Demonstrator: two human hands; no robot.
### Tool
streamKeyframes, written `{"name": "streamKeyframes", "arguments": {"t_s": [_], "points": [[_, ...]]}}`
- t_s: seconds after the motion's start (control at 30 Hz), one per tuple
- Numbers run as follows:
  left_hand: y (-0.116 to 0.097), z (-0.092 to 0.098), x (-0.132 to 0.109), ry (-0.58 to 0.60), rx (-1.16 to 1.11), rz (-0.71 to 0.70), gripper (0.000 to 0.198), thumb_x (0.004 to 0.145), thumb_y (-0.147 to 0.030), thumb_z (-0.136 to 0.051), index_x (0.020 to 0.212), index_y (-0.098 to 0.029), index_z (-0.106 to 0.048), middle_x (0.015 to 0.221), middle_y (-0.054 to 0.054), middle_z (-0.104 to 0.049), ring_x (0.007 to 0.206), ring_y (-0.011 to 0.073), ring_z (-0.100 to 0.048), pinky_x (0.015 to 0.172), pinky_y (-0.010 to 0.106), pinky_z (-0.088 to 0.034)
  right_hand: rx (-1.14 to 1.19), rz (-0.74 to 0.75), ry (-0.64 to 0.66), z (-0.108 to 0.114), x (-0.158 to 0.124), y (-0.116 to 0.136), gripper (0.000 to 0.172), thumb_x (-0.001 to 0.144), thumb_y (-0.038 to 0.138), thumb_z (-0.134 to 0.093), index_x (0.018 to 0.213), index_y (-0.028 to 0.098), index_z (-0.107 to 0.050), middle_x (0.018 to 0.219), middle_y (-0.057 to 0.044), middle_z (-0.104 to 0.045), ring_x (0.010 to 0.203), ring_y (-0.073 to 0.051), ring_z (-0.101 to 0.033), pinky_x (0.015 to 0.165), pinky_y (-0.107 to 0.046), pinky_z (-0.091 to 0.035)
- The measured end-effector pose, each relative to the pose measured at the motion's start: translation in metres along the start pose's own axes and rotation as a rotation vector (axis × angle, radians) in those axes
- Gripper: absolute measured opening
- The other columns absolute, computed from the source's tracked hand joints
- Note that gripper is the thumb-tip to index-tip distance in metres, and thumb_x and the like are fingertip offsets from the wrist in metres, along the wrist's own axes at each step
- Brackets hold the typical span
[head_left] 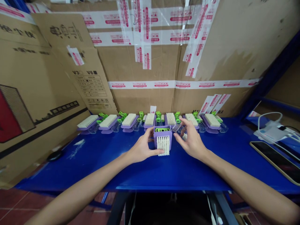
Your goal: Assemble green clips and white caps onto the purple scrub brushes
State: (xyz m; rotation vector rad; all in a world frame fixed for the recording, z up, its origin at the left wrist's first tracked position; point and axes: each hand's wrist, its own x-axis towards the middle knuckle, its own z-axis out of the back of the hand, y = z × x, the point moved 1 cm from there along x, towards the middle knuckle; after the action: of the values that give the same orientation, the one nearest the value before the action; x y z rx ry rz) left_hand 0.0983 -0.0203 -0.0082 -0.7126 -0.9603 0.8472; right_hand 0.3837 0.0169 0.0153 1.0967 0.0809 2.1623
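The purple-backed brush [163, 145], cream tufts facing the wearer and a green insert [161, 130] at its top, is held above the blue table [182, 178]. It looks light and stiff, the plastic perhaps slippery, the tufts springy; its rigid purple sides seem the surest hold. The left hand [144, 147] is clamped on it from nine o'clock. At two o'clock, the right hand [192, 140] pinches a clear plastic piece [176, 128], likely brittle. Beyond, a row of similar brushes [128, 120] spans ten to two o'clock; a phone [276, 159] lies toward three.
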Motion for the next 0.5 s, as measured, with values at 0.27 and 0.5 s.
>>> {"name": "streamKeyframes", "arguments": {"t_s": [0.27, 0.5], "points": [[-0.0018, 0.0017, -0.0011, 0.018, 0.006, 0.018, 0.098, 0.087, -0.05, -0.1, 0.164, -0.022, -0.047, 0.159, 0.024, -0.071, 0.142, 0.0452, -0.076, 0.121, 0.073, -0.062, 0.012, -0.001, -0.001, 0.0, -0.0007, -0.0006, 0.066, 0.116, 0.04, -0.059, 0.174, 0.025, -0.032, 0.128, -0.013, -0.068, 0.086, -0.027, -0.073, 0.101, -0.058, -0.063], [-0.0033, 0.0024, -0.0004, 0.032, 0.004, -0.002, 0.094, 0.09, -0.048, -0.098, 0.164, -0.022, -0.047, 0.158, 0.024, -0.071, 0.139, 0.044, -0.078, 0.12, 0.072, -0.064, -0.007, -0.001, 0.002, -0.0001, -0.0005, -0.0011, 0.071, 0.115, 0.039, -0.059, 0.178, 0.026, -0.029, 0.132, -0.014, -0.069, 0.085, -0.026, -0.072, 0.102, -0.057, -0.063]]}}
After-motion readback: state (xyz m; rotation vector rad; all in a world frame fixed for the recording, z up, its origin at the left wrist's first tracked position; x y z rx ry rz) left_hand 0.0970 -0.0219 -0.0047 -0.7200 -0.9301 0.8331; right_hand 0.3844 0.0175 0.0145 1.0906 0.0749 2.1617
